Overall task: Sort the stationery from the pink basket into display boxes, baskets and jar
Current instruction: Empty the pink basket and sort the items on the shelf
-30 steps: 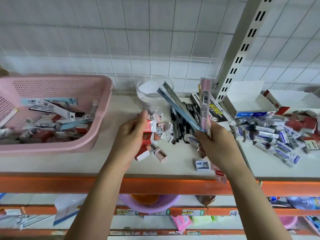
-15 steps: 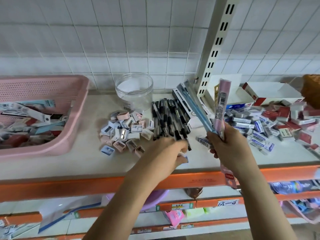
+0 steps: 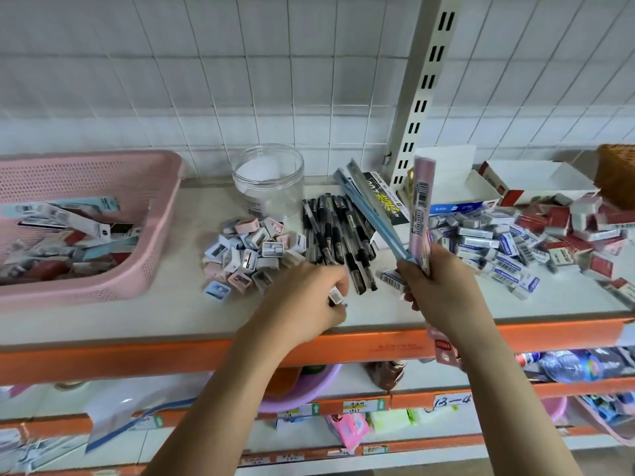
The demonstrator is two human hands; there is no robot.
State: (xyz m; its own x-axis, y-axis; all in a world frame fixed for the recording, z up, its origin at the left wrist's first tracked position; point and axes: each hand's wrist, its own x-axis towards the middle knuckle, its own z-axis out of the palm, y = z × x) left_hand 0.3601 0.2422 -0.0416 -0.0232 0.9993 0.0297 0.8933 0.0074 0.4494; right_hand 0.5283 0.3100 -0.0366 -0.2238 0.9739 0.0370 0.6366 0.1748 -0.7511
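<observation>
- Two hands work at the front edge of the shelf (image 3: 103,324), well apart in their jobs though near each other in the frame.
- The left hand (image 3: 302,304) curls its fingers round a small boxed piece, a sharpener or eraser by the look of it, just in front of the pens (image 3: 338,242); it seems to be a stray picked up for its proper pile.
- The right hand (image 3: 443,297) grips a fan of long packets (image 3: 419,204), one pink and at least one blue, held upright off the shelf; probably they are kept in hand because no container for them is within reach yet.
- The pink basket (image 3: 154,214) sits at the left of the shelf with mixed stationery in it, so sorting is far from finished.
- Loose goods lie in groups by kind: a heap of small sharpeners (image 3: 251,252) beside the pens, and a spread of erasers (image 3: 508,249) at the right, which looks like pre-sorting before boxing.
- The clear jar (image 3: 268,183) stands open behind the sharpeners, with no stationery in it that I can make out, likely meant for them.
- Open white display boxes (image 3: 536,182) wait behind the erasers, nearest the goods they should take.
- A brown woven basket (image 3: 616,176) shows at the far right edge, mostly cut off.
</observation>
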